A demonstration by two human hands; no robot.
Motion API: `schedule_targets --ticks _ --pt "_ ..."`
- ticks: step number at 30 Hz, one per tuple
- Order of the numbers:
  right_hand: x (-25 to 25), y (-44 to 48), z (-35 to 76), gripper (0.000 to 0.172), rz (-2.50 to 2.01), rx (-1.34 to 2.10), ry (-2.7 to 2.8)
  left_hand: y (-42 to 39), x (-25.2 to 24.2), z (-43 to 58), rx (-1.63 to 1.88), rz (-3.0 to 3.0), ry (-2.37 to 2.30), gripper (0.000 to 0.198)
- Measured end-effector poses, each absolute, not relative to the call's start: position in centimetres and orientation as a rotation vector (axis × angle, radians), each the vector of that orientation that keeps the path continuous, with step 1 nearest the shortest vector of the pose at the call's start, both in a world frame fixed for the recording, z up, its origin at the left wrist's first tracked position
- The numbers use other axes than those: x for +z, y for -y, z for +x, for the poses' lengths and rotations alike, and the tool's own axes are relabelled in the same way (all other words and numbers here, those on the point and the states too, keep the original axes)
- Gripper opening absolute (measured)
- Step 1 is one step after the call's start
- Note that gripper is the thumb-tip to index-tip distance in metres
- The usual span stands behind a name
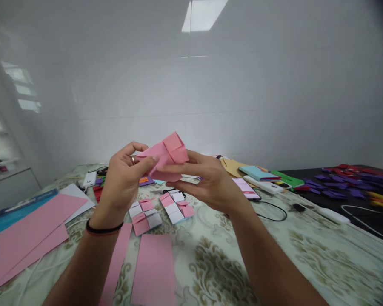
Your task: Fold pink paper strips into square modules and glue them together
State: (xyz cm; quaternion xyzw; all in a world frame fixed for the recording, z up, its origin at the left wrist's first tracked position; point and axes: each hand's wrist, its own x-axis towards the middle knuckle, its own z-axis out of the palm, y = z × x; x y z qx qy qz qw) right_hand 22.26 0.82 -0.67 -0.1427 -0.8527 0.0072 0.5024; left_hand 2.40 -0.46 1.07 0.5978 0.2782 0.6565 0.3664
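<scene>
A piece of folded pink paper (166, 154) is held up above the table, tilted, with a raised squarish flap at its upper right. My left hand (127, 170), wearing a ring, grips its left side with the thumb across the front. My right hand (204, 176) holds its right and lower edge, fingers closed on the paper; part of that hand's grip lies behind it. Below on the table are two folded pink-and-white paper pieces (145, 216), (177, 208). Nearer to me lies a flat pink strip (155, 270).
Large pink sheets (28, 233) lie at the left over a blue packet (22, 208). On the right are a phone (246, 188), stacked coloured paper (261, 173), a white power strip (264, 185) and cables. Many purple folded pieces (341, 185) cover a dark surface. A white wall stands behind.
</scene>
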Motion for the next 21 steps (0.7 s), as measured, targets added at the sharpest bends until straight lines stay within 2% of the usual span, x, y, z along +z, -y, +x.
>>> schedule_targets --ticks 5,10,13,16,19,21 --pt "-0.7 -0.9 22.6 0.019 -0.293 0.125 2.055 0.4 0.7 2.0 1.525 1.647 -0.688 0.021" --pt "-0.5 -0.8 22.7 0.002 -0.340 0.039 2.024 0.1 0.6 1.1 1.369 1.782 -0.675 0.014" --pt "-0.5 -0.8 22.4 0.007 -0.352 -0.011 1.984 0.3 0.7 1.1 1.318 1.866 -0.693 0.011" --pt "-0.6 -0.7 22.1 0.014 -0.372 -0.040 1.933 0.3 0.7 1.3 1.268 1.898 -0.684 0.016" --pt "-0.8 -0.8 21.9 0.019 -0.403 0.031 1.861 0.3 0.6 1.3 1.235 1.884 -0.647 0.019" --pt "-1.0 -0.8 21.8 0.030 -0.420 0.138 1.795 0.2 0.6 1.3 1.230 1.872 -0.619 0.021"
